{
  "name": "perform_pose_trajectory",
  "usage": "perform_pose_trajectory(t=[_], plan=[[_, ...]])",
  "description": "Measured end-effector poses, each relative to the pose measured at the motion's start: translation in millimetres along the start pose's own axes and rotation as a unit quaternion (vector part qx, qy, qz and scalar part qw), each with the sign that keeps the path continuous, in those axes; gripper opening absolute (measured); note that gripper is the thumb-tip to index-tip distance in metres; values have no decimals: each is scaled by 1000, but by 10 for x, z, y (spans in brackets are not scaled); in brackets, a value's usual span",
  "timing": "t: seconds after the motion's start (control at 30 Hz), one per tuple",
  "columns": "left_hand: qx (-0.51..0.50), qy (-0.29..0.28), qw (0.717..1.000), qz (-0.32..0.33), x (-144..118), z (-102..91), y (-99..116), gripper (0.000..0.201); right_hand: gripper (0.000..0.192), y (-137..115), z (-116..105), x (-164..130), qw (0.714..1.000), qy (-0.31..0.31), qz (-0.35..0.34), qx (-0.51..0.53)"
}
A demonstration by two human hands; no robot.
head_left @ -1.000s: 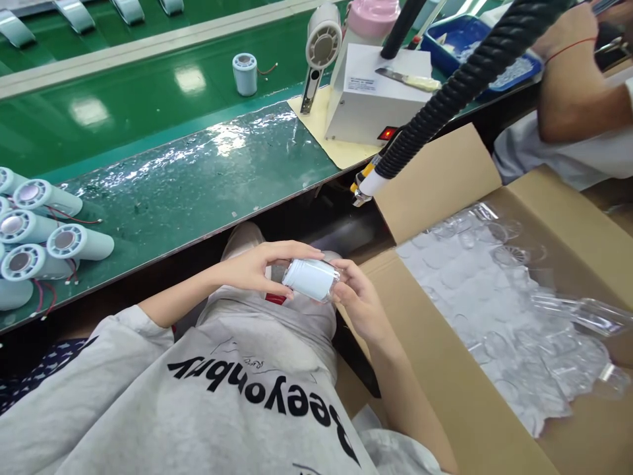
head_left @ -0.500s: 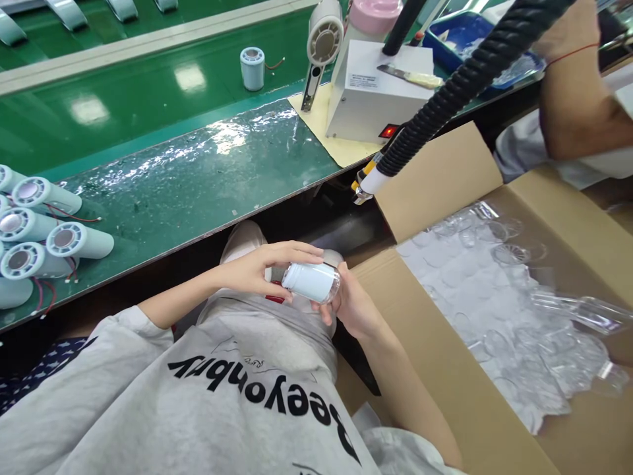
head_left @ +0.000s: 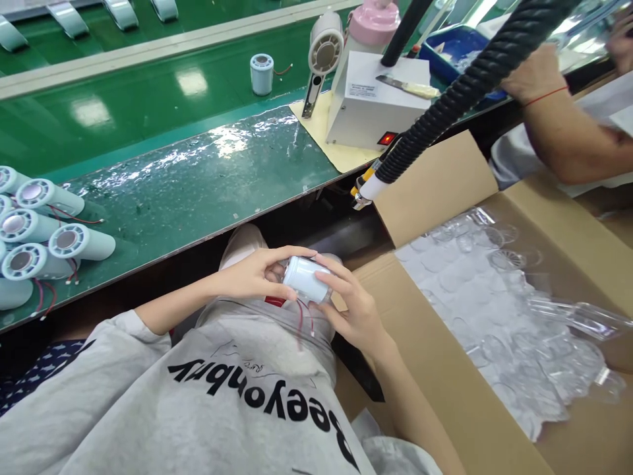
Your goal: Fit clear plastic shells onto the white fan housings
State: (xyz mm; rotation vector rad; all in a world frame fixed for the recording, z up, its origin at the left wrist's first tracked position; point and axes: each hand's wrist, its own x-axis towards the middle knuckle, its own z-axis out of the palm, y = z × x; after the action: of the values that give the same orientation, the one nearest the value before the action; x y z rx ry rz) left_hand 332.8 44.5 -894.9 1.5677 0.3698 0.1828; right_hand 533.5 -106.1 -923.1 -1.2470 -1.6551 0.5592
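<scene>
Above my lap, a light blue cylindrical housing (head_left: 307,280) with thin red wires (head_left: 300,315) lies tilted between my two hands. My left hand (head_left: 264,272) grips its left end, with thumb and fingers on either side. Around the right end curl the fingers of my right hand (head_left: 351,303), where a clear plastic rim shows at the housing. Several similar blue housings (head_left: 79,241) with wires lie stacked on the bench at the left. One more blue housing (head_left: 262,74) stands upright on the green belt.
A white box device (head_left: 378,99) with a lit red switch carries a knife and a black flexible hose (head_left: 435,119). Beside it stand a handheld fan (head_left: 325,53) and a pink-lidded bottle (head_left: 374,23). At right, an open carton (head_left: 420,356) holds clear plastic parts; a co-worker's arm (head_left: 568,125) is beyond.
My right hand has shifted its fingers over the top of the housing. The wires now hang below it. The upright housing on the belt has moved slightly right, and the co-worker's arm left.
</scene>
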Motion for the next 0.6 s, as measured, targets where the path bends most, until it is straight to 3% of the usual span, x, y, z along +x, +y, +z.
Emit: perform_pose_trajectory(t=[0.07, 0.13, 0.23, 0.4, 0.5, 0.6], plan=[[26, -9, 999, 44, 3, -33, 16, 77, 54, -10, -8, 12, 990, -15, 91, 103], [35, -22, 996, 75, -1, -57, 34, 75, 62, -39, -14, 29, 961, -32, 175, 212], [-15, -42, 998, 51, -20, -67, 35, 76, 63, -103, -24, 45, 932, -37, 243, 267], [-101, -48, 993, -35, -52, -38, -61, 87, 61, -129, 13, 2, 929, -54, 289, 222], [-125, -37, 990, -59, -66, 6, -120, 89, 66, -94, 43, 56, 939, -77, 277, 188], [-135, 2, 988, -74, -56, -29, -95, 71, 65, -254, -84, 314, 969, -106, 221, 13]])
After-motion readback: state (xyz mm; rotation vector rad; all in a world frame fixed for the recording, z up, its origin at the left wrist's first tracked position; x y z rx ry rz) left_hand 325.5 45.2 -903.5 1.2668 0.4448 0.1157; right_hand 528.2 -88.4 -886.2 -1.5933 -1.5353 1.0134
